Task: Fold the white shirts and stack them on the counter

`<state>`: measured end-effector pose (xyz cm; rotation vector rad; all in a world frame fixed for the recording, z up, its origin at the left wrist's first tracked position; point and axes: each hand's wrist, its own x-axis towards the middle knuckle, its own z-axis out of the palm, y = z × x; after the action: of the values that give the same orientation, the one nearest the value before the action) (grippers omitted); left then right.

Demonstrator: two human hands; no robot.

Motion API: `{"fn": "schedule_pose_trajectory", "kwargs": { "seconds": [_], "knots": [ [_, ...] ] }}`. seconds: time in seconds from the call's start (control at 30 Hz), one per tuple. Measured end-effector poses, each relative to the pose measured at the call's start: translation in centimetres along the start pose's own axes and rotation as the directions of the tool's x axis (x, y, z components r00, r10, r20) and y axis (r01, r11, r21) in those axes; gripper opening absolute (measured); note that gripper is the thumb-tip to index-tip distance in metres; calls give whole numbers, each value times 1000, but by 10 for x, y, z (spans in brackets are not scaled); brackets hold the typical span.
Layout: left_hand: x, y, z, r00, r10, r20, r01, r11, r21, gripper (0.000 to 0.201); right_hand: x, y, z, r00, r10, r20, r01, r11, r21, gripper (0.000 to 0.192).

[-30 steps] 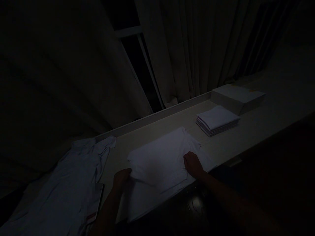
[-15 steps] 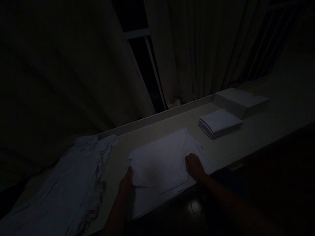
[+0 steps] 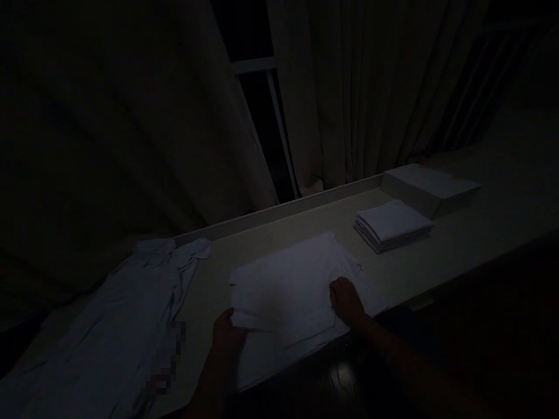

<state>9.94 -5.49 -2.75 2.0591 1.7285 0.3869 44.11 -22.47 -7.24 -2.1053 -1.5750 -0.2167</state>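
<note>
White garment (image 3: 288,285) half-folded under both hands. Left hand (image 3: 227,336) pinches its near-left edge; right hand (image 3: 346,299) presses flat. Folded stack (image 3: 392,224) beyond right hand; loose shirts (image 3: 126,326) left of left hand, unfolded.

- pale long counter top (image 3: 279,233), raised ledge along its far edge
- stack of folded white cloths (image 3: 392,225) on the counter, right side
- flat white rectangular box (image 3: 430,188) just behind the stack, near the ledge
- crumpled white shirt with collar (image 3: 109,331) spread over the counter's left end, collar toward the ledge; small blurred patch on it
- heavy dark curtains (image 3: 358,99) hanging behind the counter
- light window frame bar (image 3: 266,87) between the curtains, dark glass behind
- scene very dim, detail hard to read
</note>
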Motion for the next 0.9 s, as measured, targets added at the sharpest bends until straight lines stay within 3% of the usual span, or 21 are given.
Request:
{"fn": "schedule_pose_trajectory", "kwargs": {
  "seconds": [0.27,0.4,0.53,0.57,0.63,0.73,0.83,0.9],
  "knots": [
    [7,-13,-2,996,41,-76,-61,955,-290,33,1,1,1,1000,1,21,-1,1000,-15,13],
    [-3,-26,-4,984,-12,-175,-35,963,-267,31,2,0,-1,1000,-5,27,6,1000,-9,15],
    [-15,-24,5,947,-73,-314,6,977,-211,48,1,-1,-1,1000,-15,8,15,1000,-12,17],
    [-18,-21,10,943,-42,-329,-24,981,-193,49,1,-1,-1,1000,-17,3,17,1000,-12,18],
    [-22,-16,19,941,127,-313,-157,985,-74,51,-1,2,-1,1000,-30,3,30,1000,-8,20],
    [-27,-18,34,897,401,-188,-354,904,239,52,-1,4,0,999,-39,21,39,999,-11,25],
    [-34,-29,46,877,458,-145,-365,831,419,53,11,-11,4,996,-75,41,75,997,2,30],
    [-37,-35,51,867,472,-162,-357,813,461,54,25,-42,11,978,-199,56,197,980,43,35]
  ]
}}
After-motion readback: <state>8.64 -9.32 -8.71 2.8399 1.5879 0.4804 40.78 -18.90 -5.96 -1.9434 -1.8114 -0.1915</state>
